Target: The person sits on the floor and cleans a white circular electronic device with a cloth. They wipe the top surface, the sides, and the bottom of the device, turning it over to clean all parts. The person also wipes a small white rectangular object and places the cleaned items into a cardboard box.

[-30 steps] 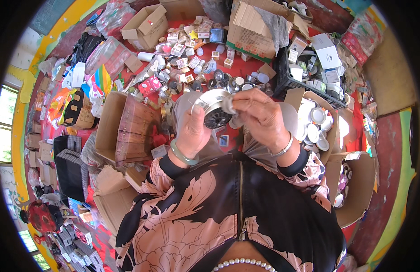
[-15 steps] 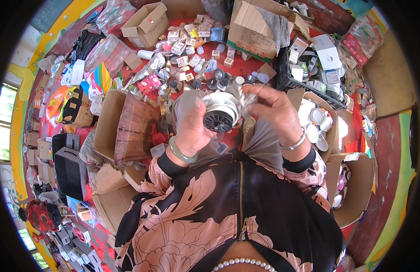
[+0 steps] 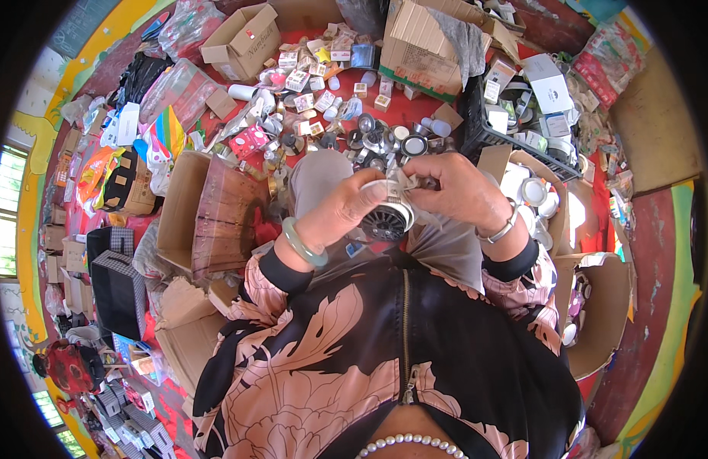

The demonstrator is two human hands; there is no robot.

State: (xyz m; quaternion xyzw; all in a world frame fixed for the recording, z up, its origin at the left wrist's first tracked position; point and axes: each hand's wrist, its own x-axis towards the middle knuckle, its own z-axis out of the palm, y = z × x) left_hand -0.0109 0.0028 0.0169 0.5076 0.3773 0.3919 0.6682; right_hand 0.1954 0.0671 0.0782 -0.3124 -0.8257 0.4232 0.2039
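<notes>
A round light fitting [image 3: 387,220], with a white ring and a black finned back, is held above my lap. My left hand [image 3: 345,208] wraps round its left side, the thumb on the white ring. My right hand [image 3: 462,193] is closed at the fitting's right rim, fingertips pinching a crumpled greyish-white scrap [image 3: 404,180]. Whether the scrap is cloth or thin plastic I cannot make out. Part of the white ring is hidden behind my fingers. Just beyond, several metal-rimmed round parts [image 3: 413,145] lie on the red floor.
Several small boxes [image 3: 297,79] are strewn ahead. A black crate [image 3: 514,151] of mixed parts stands at the far right, and a cardboard box [image 3: 562,200] of white round pieces nearer. To my left are an opened carton [image 3: 182,206] and a reddish stained basket [image 3: 225,218].
Both hands have come closer together round the light fitting, which has shifted slightly right and toward me. My right hand's crumpled scrap now lies against the fitting's rim.
</notes>
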